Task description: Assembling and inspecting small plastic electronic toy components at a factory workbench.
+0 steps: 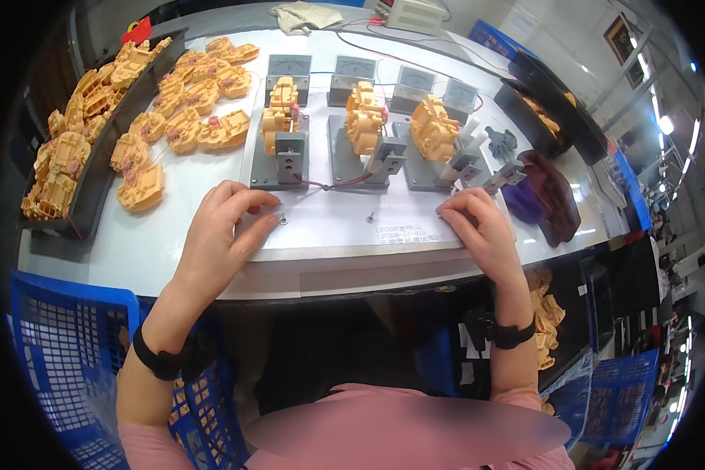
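My left hand point(229, 229) rests at the board's front edge, thumb and forefinger apart. Its thumb tip is right beside a small metal toggle switch point(283, 220); whether they touch I cannot tell. A second toggle switch point(370, 218) stands in the middle of the white board point(329, 231). At the right end my right hand point(482, 229) has thumb and forefinger drawn together, and what is between them is hidden. Behind the hands, three yellow-orange plastic gear housings point(280, 125), point(364, 121), point(434, 129) sit upright on grey test fixtures point(270, 174).
Several analog meters point(290, 67) stand behind the fixtures. Yellow housings point(184, 129) lie on the table at left, beside a full dark bin point(94, 184). Right are a dark cloth point(552, 200) and black trays point(525, 117). Blue baskets point(74, 313) flank me below the table edge.
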A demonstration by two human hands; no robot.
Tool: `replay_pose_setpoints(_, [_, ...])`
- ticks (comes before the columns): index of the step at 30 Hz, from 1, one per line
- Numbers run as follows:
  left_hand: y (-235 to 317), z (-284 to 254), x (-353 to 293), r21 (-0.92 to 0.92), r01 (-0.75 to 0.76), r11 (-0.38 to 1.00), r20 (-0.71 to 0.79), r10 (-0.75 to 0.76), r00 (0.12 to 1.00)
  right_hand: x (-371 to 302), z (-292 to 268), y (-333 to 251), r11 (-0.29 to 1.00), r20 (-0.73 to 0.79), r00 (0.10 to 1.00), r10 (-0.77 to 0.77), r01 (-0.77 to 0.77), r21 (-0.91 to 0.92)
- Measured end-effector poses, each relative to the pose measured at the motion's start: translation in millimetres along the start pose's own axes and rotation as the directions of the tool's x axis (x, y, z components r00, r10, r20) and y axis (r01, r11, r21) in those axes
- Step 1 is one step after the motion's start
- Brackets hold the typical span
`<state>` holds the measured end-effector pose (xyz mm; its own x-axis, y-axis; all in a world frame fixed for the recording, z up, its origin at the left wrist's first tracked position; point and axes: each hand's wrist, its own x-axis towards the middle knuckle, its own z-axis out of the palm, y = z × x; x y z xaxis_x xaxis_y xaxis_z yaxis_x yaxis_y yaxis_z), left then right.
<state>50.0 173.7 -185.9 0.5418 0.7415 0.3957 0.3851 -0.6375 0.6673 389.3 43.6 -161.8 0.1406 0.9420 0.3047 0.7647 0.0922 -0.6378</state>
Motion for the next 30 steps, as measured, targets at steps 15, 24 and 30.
replay_pose_setpoints(15, [-0.4, 0.5, -1.3, 0.047, -0.031, 0.998, -0.014, 0.031, 0.999, -1.3, 6.6, 4.8, 0.999, -0.076, 0.997, -0.03, 0.031, 0.008])
replay_pose_setpoints(24, [-0.3, 0.5, -0.5, 0.034, -0.013, 0.999, -0.005, 0.013, 1.0, -2.4, 6.3, 2.3, 0.999, -0.062, 0.998, 0.026, -0.024, 0.039])
replay_pose_setpoints(30, [-0.3, -3.5, -3.6, 0.028, 0.002, 1.0, 0.005, -0.003, 1.0, -2.1, 10.2, 0.6, 0.998, -0.098, 0.994, -0.056, 0.056, 0.005])
